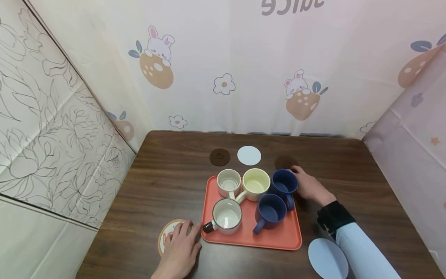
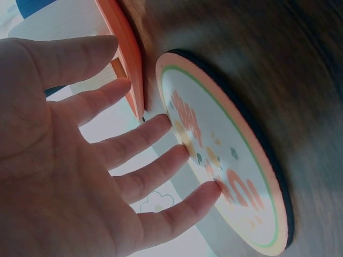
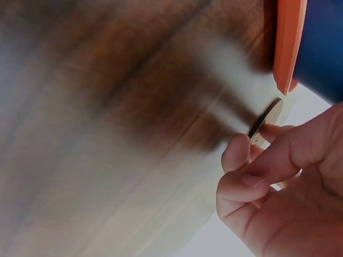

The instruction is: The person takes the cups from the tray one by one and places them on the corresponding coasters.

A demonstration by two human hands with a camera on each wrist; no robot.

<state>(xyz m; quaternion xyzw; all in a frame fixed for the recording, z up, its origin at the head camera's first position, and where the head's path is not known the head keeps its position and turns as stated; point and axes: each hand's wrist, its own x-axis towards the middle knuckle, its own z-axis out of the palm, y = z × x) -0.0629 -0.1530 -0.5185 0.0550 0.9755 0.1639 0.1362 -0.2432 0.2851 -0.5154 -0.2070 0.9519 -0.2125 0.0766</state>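
**A:** ok so where's everything relative to the orange tray point(image 1: 278, 238)?

**B:** Tray sits mid-desk point(image 1: 163, 174) with five mugs on it. Two cream mugs point(image 1: 229, 183) point(image 1: 256, 184) along its far edge, a navy mug point(image 1: 284, 185) at the far right corner, another navy mug point(image 1: 270, 212) in front of that one, and a white mug with a dark handle point(image 1: 226, 216) at the near left.

**A:** and the hands?

**B:** Left hand point(image 1: 181, 250) lies just off the tray's near left corner, fingers straight and spread, resting on a printed round coaster point(image 1: 166, 231) with an orange rim. Grip is released there, nothing pinched. In the left wrist view the fingertips point(image 2: 211, 190) touch the coaster's face point(image 2: 225, 160), and the coaster lies just beside the tray edge point(image 2: 126, 53).

**A:** right one?

**B:** Right hand point(image 1: 308, 186) is at the tray's far right corner, right beside the navy mug. Its grip is grasping a dark brown coaster point(image 1: 285, 162): the right wrist view shows the coaster point(image 3: 263, 122) edge-on, pinched by curled fingers point(image 3: 238, 155), close to the tray rim point(image 3: 286, 48).

**A:** other stuff?

**B:** Beyond the tray: another dark brown coaster point(image 1: 220, 157) and a pale blue coaster point(image 1: 249, 155) side by side. Near the tray's near right corner, a second pale blue coaster point(image 1: 325, 257) lies by the sleeve point(image 1: 359, 248).
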